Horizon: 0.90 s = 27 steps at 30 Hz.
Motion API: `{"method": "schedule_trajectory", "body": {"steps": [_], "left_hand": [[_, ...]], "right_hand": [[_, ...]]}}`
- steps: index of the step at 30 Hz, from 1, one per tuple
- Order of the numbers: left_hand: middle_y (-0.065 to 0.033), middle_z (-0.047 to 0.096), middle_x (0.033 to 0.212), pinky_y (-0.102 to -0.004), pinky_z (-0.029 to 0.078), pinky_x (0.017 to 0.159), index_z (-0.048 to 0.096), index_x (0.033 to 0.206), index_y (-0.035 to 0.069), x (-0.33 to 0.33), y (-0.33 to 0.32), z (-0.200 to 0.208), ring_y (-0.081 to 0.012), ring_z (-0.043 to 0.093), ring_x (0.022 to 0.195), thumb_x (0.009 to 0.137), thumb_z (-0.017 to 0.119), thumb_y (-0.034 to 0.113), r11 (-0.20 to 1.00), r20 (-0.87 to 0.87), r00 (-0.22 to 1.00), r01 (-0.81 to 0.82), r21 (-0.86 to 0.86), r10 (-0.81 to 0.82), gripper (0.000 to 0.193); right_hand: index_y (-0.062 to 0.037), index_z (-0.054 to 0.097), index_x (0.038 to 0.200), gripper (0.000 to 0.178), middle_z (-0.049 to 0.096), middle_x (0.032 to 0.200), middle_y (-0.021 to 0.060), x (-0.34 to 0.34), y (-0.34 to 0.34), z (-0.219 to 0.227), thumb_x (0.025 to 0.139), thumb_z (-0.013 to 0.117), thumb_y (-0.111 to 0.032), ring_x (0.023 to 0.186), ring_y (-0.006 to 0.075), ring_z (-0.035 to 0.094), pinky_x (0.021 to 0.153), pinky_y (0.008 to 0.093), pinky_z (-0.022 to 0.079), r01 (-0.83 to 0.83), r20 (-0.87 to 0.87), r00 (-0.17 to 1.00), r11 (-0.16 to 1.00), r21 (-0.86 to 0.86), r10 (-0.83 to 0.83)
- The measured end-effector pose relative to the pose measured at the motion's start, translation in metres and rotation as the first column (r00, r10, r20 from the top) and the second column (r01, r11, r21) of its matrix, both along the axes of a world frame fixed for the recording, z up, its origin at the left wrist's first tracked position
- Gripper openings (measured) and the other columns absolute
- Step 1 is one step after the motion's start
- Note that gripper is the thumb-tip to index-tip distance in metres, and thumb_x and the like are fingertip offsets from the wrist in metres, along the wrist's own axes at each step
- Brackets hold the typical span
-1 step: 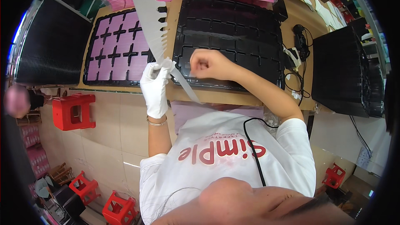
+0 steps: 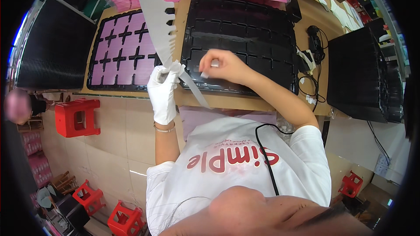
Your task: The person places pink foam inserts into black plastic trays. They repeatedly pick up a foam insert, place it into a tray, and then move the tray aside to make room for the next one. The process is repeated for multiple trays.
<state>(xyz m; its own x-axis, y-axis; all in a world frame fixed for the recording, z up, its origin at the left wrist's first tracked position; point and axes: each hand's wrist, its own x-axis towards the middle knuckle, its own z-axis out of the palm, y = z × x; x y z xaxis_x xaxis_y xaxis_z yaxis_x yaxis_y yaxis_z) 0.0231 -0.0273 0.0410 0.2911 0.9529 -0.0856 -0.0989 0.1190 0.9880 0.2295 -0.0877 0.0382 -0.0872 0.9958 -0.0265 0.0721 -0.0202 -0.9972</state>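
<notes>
the notched white sheet, extending beyond the left grip clamped on its narrow end, looks light and bendy, best held by its plain edge. beside that, the right grip seems pinched on a small white piece.

White short-sleeved T-shirt, red lettering, white-gloved left hand, slim bracelet, black cable

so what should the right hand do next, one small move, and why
Probably lower the right hand toward the black tray: it seems to pinch a small white piece over the tray's near side, while the gloved left hand holds the pale notched sheet off to the left.
</notes>
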Motion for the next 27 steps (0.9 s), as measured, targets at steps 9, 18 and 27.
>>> {"method": "schedule_trajectory", "body": {"steps": [9,18,27], "left_hand": [[0.0008,0.064,0.082,-0.0175,0.041,0.057,0.065,0.098,0.004,0.045,-0.022,0.018,-0.0046,0.056,0.065,0.085,0.074,0.014,0.979,0.101,0.976,0.197,-0.042,-0.192,0.019],[-0.0041,0.068,0.091,-0.0185,0.046,0.062,0.064,0.103,0.0,0.081,-0.02,0.032,-0.0098,0.066,0.077,0.086,0.072,0.01,0.968,0.108,0.962,0.251,0.026,-0.252,0.021],[-0.005,0.067,0.09,-0.0196,0.044,0.062,0.062,0.103,0.0,0.064,-0.017,0.015,-0.0101,0.064,0.076,0.086,0.072,0.008,0.989,0.019,0.989,0.146,0.007,-0.146,0.021]], "right_hand": [[-0.0037,0.065,0.096,0.015,0.066,0.086,0.0023,-0.018,-0.032,0.015,0.087,0.07,-0.014,0.072,0.0059,0.055,0.065,0.022,0.043,0.354,-0.242,0.891,0.922,-0.157,-0.383],[-0.0034,0.071,0.084,0.01,0.064,0.076,0.0032,0.012,-0.067,0.012,0.076,0.076,-0.001,0.067,0.0091,0.058,0.059,0.0237,0.045,0.296,0.179,0.845,0.72,0.627,-0.504],[-0.0042,0.071,0.083,0.018,0.057,0.062,-0.0048,0.258,-0.033,-0.012,0.077,0.078,-0.019,0.06,0.0033,0.048,0.056,0.0209,0.038,0.633,0.463,0.593,0.737,0.238,-0.659]]}}
